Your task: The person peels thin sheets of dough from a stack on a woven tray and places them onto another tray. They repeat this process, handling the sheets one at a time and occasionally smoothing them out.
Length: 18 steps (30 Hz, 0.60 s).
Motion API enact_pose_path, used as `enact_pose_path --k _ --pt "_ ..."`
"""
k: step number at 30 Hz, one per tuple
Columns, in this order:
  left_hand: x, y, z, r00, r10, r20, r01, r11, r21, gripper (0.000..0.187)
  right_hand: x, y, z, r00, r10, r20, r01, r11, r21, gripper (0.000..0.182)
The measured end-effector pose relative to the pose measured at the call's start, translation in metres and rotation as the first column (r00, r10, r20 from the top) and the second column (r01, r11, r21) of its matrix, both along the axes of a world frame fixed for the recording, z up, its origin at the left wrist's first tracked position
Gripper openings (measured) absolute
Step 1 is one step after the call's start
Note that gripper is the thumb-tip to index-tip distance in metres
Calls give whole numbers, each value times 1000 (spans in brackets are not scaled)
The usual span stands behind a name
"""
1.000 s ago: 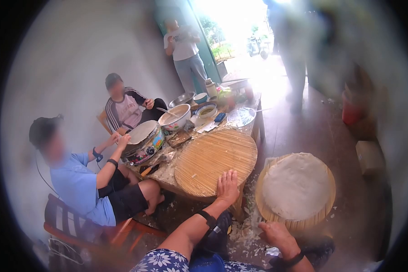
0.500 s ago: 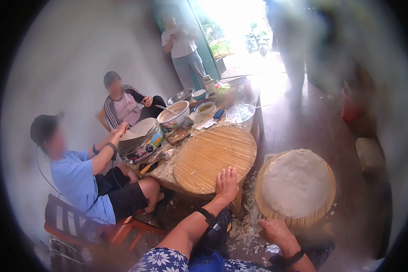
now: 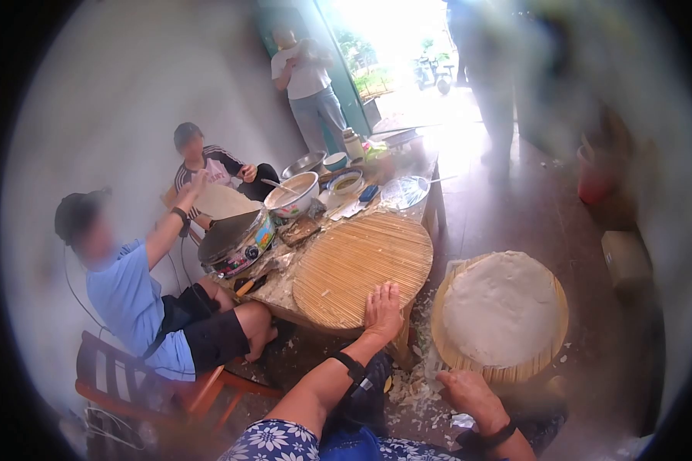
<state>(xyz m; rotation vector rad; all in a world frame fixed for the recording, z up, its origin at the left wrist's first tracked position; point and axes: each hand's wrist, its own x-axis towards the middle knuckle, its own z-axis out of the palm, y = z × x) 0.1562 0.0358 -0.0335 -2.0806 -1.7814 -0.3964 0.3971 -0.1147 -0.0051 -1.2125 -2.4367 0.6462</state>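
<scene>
My left hand (image 3: 383,309) lies flat, fingers stretched out, on the near right edge of a round slatted mat (image 3: 361,269) on the table. Below the pale stack of thin flatbreads (image 3: 501,307) is my right hand (image 3: 467,393), its fingers curled in; whether anything is inside them is hidden. The stack rests on a second round slatted mat (image 3: 507,374) to the right of the table. Across the table, a seated person in a blue shirt (image 3: 134,296) holds up a thin pale sheet (image 3: 227,201) above a dark round griddle (image 3: 234,238).
On the table stand a bowl of batter (image 3: 292,194), a metal basin (image 3: 305,164), a thermos (image 3: 352,144) and a wooden-handled tool (image 3: 247,286). Scraps (image 3: 423,396) litter the floor. Another person (image 3: 215,169) sits behind; one stands by the doorway (image 3: 307,84).
The person in blue has raised their arms and lifted the thin sheet off the griddle, baring its dark surface. My hands have stayed in place.
</scene>
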Motion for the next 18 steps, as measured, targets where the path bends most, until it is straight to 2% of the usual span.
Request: enact_pose_path --k 18 --pt "0 -1 3 1000 1 3 -1 1000 -27 68 0 -1 0 1000 2 -9 -2 1000 18 8"
